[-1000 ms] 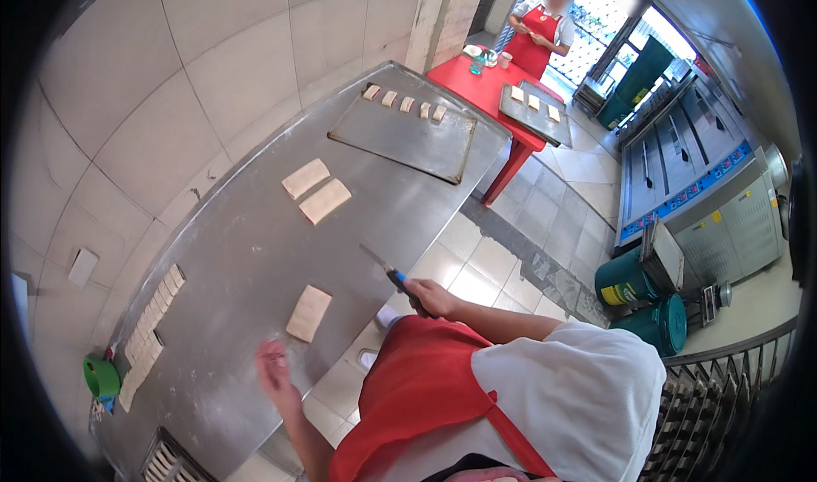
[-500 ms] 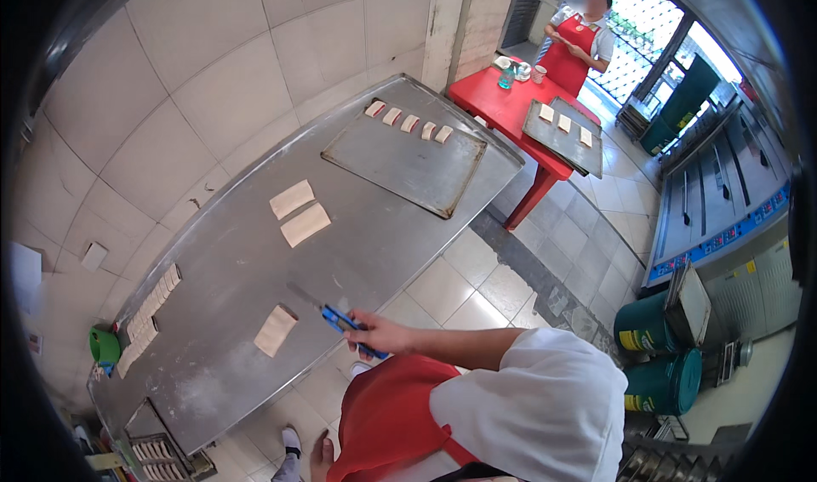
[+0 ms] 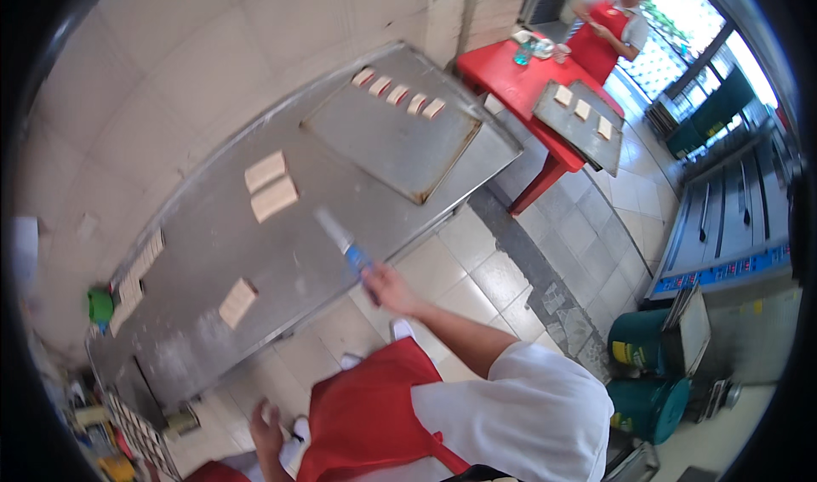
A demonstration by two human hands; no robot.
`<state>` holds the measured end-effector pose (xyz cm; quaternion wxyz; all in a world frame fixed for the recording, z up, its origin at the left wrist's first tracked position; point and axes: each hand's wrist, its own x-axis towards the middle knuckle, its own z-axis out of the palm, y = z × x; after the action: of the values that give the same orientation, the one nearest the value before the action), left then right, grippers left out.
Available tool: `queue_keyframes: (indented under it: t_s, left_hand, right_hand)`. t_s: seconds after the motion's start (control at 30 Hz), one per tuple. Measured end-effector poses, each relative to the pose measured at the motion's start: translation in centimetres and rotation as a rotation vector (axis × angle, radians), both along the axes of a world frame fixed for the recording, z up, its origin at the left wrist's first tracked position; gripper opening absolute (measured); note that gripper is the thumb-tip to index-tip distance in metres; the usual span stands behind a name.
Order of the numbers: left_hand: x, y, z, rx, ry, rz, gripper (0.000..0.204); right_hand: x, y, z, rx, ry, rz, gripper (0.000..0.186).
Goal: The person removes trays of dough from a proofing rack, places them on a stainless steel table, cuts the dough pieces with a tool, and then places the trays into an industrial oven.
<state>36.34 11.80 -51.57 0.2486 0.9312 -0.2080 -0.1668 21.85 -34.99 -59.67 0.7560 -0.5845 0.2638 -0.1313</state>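
In my right hand (image 3: 390, 290) is a utility knife (image 3: 353, 255) with a blue handle and a long blade. The blade points up and left over the steel table (image 3: 289, 286), smeared by motion. Beyond its tip, two flat dough rectangles (image 3: 273, 201) lie side by side. A single dough piece (image 3: 237, 302) rests nearer the table's front edge. My left hand (image 3: 265, 429) hangs low off the table, blurred, with its fingers loosely apart and nothing visible in them.
A baking tray (image 3: 387, 146) bearing several filled dough pieces (image 3: 397, 95) sits at the table's far end. Cut strips (image 3: 139, 273) line the left edge near a green container (image 3: 99, 304). A co-worker (image 3: 606, 35) stands behind a red table (image 3: 502, 78). Ovens (image 3: 723, 210) and green bins (image 3: 640, 407) stand right.
My right hand has moved the knife up and away from me over the table. My left hand has come further into view at lower left. The whole view has shifted.
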Motion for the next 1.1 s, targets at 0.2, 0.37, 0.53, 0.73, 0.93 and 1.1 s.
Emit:
queue_keyframes:
  t_s: [0.2,0.37,0.53,0.73,0.93,1.1]
  left_hand:
    - [3.0,-4.6,5.9,-0.01,-0.143,-0.025,0.04]
    - [9.5,-1.7,4.5,-0.116,-0.206,0.007,0.037]
    - [18.7,-5.3,-1.2,-0.312,-0.155,-0.081,0.052]
    - [25.9,-8.9,-6.0,-0.208,-0.107,-0.233,0.09]
    - [31.0,-8.5,-6.9,-0.353,0.121,-0.37,0.084]
    - [33.4,-7.6,-7.5,-0.387,0.235,-0.369,0.072]
  right_hand:
    - [-4.9,-4.0,0.6,0.142,-0.006,-0.569,0.044]
    - [-4.1,0.0,2.7,0.247,-0.004,-0.656,0.046]
    - [2.5,8.8,4.3,0.18,0.129,-0.467,0.038]
    - [12.6,21.9,7.4,-0.3,0.326,0.012,0.055]
    - [20.5,25.5,4.4,-0.94,0.31,0.21,0.075]
    - [23.6,26.6,2.9,-0.861,0.37,0.249,0.074]
